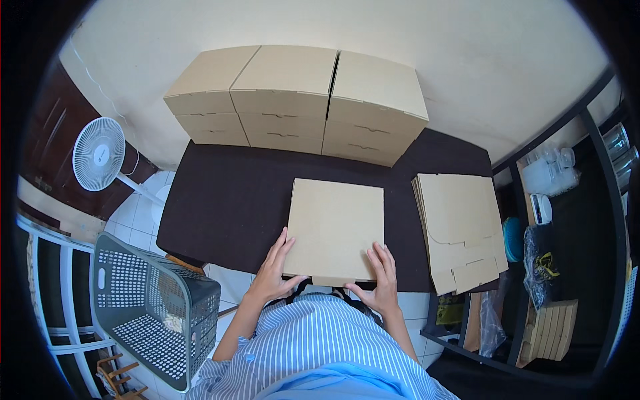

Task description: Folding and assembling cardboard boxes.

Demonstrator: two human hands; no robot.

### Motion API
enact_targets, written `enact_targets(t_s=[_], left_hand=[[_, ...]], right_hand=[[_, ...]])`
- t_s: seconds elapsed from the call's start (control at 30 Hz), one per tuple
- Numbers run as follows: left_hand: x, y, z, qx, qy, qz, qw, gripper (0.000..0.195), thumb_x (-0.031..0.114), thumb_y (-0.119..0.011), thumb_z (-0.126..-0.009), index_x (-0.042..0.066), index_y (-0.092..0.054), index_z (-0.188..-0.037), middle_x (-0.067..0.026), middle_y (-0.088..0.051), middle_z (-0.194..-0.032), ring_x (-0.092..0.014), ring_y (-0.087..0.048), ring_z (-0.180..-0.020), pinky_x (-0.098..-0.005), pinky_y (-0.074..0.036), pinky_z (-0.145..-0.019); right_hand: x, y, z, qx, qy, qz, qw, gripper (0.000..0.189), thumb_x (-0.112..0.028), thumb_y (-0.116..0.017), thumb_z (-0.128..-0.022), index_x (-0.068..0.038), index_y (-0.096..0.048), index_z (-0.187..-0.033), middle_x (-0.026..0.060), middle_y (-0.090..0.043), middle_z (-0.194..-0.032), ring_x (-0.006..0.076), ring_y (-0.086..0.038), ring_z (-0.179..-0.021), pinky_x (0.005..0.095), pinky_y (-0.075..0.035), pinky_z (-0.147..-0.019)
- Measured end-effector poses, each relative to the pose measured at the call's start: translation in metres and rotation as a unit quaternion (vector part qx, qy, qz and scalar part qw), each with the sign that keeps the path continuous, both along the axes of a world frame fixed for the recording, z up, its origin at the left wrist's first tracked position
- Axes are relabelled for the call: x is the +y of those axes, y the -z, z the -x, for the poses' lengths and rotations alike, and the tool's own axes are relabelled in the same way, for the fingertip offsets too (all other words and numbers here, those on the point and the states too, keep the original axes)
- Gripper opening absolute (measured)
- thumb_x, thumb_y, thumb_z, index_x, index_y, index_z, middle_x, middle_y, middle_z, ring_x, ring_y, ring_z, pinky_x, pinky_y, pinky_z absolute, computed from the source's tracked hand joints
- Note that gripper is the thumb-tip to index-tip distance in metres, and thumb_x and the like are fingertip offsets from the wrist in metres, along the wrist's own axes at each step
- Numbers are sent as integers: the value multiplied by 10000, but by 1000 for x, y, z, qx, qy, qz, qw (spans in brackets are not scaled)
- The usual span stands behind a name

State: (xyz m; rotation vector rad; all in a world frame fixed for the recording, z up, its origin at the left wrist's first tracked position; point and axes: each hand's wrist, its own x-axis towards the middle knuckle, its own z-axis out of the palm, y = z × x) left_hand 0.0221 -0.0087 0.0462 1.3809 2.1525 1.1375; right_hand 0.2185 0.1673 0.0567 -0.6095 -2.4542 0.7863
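Observation:
A square cardboard box (337, 225) lies near the front edge of the dark cloth-covered table, its lid down over the top. A small front flap (333, 281) shows along its near side. My left hand (274, 270) holds the box's left side near the front corner, thumb along the near edge. At the right front corner, my right hand (381, 280) has its fingers on the lid and its thumb by the flap. The undersides of both hands are hidden.
Stacked closed cardboard boxes (285, 70) line the wall behind. Flat, unfolded cardboard blanks (465, 215) are piled on the table's right. A plastic laundry basket (200, 310) and a white fan (100, 154) stand left. Dark metal shelving (602, 145) rises at the right.

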Motion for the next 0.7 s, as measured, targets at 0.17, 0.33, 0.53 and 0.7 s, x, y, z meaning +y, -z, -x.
enact_targets(t_s=[0.17,0.33,0.53,0.7], left_hand=[[1,-5,-3,-10,-17,19,1000,840,235,-742,-666,59,-287,-1349,-217,-183,-1436,-375,-260,-1299,-431,-282,-1045],[0,-5,-2,9,-17,25,1000,849,290,-732,-684,62,-271,-1359,-206,-202,-1431,-361,-306,-1276,-428,-311,-1032],[-1,-7,-4,-24,-16,28,999,847,206,-721,-679,88,-249,-1372,-209,-164,-1444,-369,-253,-1304,-422,-271,-1054],[-2,-6,-7,-19,-8,20,1000,823,210,-705,-703,74,-243,-1371,-210,-131,-1452,-367,-216,-1319,-429,-250,-1062]], right_hand=[[-6,5,3,23,18,4,1000,706,-385,-802,-570,-105,-559,-1171,176,-407,-1315,418,-357,-1222,487,-344,-982],[-11,8,7,37,61,5,997,600,-319,-812,-570,-81,-620,-1086,180,-426,-1296,353,-421,-1197,437,-397,-961],[-14,8,6,26,68,1,997,594,-331,-808,-572,-84,-627,-1081,175,-427,-1297,353,-420,-1197,445,-394,-962],[-16,9,5,11,71,-8,997,583,-355,-797,-585,-88,-633,-1077,168,-424,-1305,368,-407,-1204,454,-375,-974]])
